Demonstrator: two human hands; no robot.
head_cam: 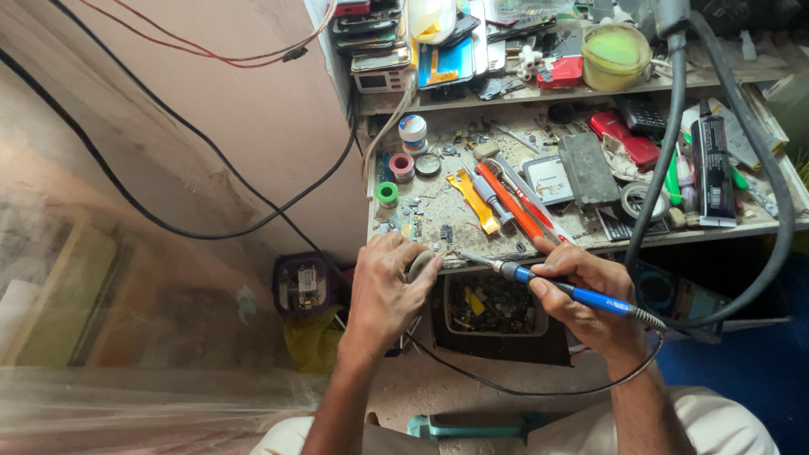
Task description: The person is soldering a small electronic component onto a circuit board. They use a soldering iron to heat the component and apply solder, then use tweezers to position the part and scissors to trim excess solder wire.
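**Soldering iron held at the front edge of a cluttered desk**

Much of what sits under the left hand (386,291) is hidden: a small rounded grey piece (419,264) is pinched between thumb and fingers, and only its rim can be seen, so its kind cannot be told; it may be a small part or a reel. The tip of the soldering iron (556,286) is thin and hard to make out where it meets that piece. The iron's cable (539,389) is lost behind the right wrist and loops below the desk. Both forearms are cut off by the bottom of the picture.

The soldering iron is seen as a blue-handled tool with a dark collar and a bright metal tip, tilted low and pointing left. It is gripped like a pen by the right hand (590,299), whose fingers are closed round the handle. It is held just off the front edge of the desk (438,221), near the desk's front left corner, above an open tray of scrap parts (493,305). The two hands are kept close together but not touching. An orange-handled tool (514,205) lies on the desk just behind them.
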